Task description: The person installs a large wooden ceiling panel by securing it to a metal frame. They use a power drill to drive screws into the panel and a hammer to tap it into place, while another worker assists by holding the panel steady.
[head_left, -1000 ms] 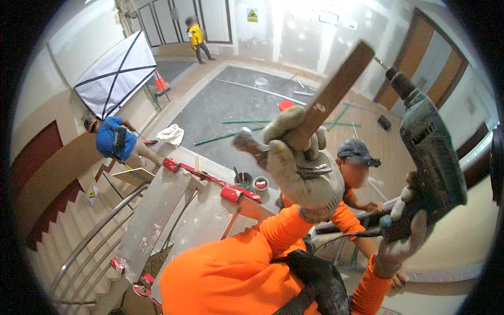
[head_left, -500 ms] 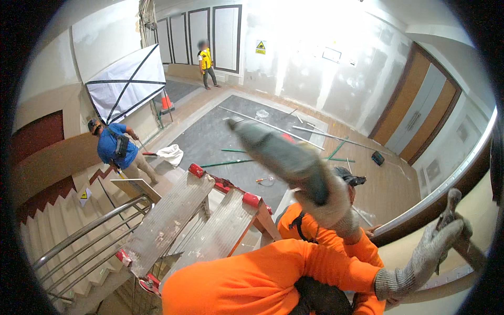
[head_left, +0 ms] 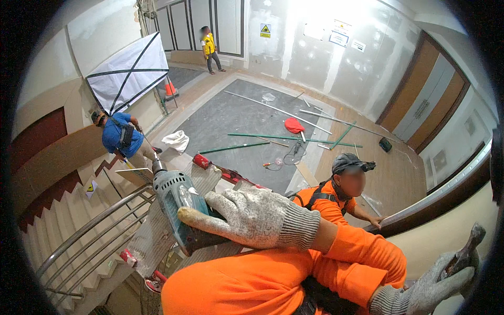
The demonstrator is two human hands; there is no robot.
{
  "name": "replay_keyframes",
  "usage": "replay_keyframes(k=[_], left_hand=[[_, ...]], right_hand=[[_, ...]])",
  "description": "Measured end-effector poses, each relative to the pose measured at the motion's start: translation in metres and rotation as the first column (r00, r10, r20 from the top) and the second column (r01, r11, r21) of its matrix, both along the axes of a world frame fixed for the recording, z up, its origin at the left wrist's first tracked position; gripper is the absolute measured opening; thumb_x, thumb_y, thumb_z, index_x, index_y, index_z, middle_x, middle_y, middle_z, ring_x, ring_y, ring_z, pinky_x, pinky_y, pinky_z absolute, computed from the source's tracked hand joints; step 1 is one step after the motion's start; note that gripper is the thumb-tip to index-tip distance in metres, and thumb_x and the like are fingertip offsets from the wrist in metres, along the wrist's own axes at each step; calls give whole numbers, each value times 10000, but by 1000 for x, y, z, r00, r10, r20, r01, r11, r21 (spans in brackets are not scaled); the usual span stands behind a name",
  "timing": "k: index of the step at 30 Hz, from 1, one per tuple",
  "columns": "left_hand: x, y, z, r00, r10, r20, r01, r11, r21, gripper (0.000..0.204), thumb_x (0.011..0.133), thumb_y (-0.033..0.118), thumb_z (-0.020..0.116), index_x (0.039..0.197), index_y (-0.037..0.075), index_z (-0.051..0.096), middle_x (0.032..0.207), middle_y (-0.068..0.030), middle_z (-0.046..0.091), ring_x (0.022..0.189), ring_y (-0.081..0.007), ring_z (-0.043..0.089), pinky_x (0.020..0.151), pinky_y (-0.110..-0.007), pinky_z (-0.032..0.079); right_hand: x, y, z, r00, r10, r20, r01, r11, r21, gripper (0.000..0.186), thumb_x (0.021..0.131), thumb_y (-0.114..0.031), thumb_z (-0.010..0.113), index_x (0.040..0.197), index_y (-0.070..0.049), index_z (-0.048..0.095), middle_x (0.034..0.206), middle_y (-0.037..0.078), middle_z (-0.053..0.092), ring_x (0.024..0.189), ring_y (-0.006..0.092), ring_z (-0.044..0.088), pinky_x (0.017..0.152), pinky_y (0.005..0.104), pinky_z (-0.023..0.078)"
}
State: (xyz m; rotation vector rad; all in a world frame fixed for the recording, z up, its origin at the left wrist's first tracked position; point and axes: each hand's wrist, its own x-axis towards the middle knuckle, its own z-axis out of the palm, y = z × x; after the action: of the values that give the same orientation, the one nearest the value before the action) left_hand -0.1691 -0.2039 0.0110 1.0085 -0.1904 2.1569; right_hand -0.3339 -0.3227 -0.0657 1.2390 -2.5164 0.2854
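Note:
My gloved right hand is wrapped round a teal power drill, which tilts up and to the left with its chuck at the top. The drill hangs in front of a stepladder with worn steps and red end caps, hiding part of it. At the far right, my gloved left hand is closed on a worn dark metal tool; its exact kind does not show. My left forearm passes below the right one, near a pale curved wall. Orange clothing fills the lower middle.
A co-worker in orange is close by, one hand on the dark ledge. Left are a metal handrail, stairs and a person in blue. Green bars and a red paddle lie on the floor.
My right hand has swung the drill left and down, from the middle to over the stepladder. My left hand has dropped lower with its tool. The co-worker in orange has come into fuller view.

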Motion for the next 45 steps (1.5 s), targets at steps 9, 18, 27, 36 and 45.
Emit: replay_keyframes(k=[9, 18, 27, 36, 45], left_hand=[[29, 7, 2, 988, -144, -52, 144, 990, 2, 204, 958, 202, 581, 1056, 25, 608, 935, -55, 643, 804, -136, 557, 753, -306, 448], [74, 24, 5, 947, -313, -76, 311, 950, -33, 191, 949, 174, 599, 1057, 17, 605, 952, -67, 648, 850, -151, 590, 797, -322, 477], [105, 108, -81, 614, -689, -385, 479, 713, -512, 322, 980, 290, 564, 1167, 28, 573, 967, -103, 636, 844, -132, 598, 804, -277, 488], [145, 138, -221, 278, -900, -335, 513, 434, -740, 234, 955, 128, 549, 1084, -57, 611, 956, -97, 674, 870, -159, 634, 837, -313, 507], [175, 101, -189, 143, -726, -673, 374, 669, -642, 373, 939, 278, 598, 1181, -7, 610, 974, -186, 651, 906, -259, 640, 823, -310, 499]], right_hand=[[17, 49, 12, 934, -28, 355, 118, 965, -235, 984, 674, -287, 833, 1491, -71, 329, 1421, 195, 440, 1281, 377, 455, 1067, 471, 376], [146, 176, -55, 665, -296, 686, 746, 223, -627, 689, 781, -211, 766, 1349, -19, 427, 1287, 141, 514, 1177, 251, 514, 984, 387, 416], [361, 155, -177, 20, -691, 723, 393, -659, -641, 262, 868, -214, 670, 1035, -20, 613, 883, 66, 626, 860, 152, 610, 764, 313, 488], [421, 88, -67, -826, -557, 88, 453, -749, -484, 683, 743, -182, 775, 1339, -27, 479, 1134, 169, 606, 1032, 338, 592, 885, 454, 474], [427, 101, -101, -895, -393, 208, 280, -861, -424, 851, 690, -17, 693, 1464, -9, 337, 1018, 195, 601, 920, 351, 602, 827, 421, 488]])
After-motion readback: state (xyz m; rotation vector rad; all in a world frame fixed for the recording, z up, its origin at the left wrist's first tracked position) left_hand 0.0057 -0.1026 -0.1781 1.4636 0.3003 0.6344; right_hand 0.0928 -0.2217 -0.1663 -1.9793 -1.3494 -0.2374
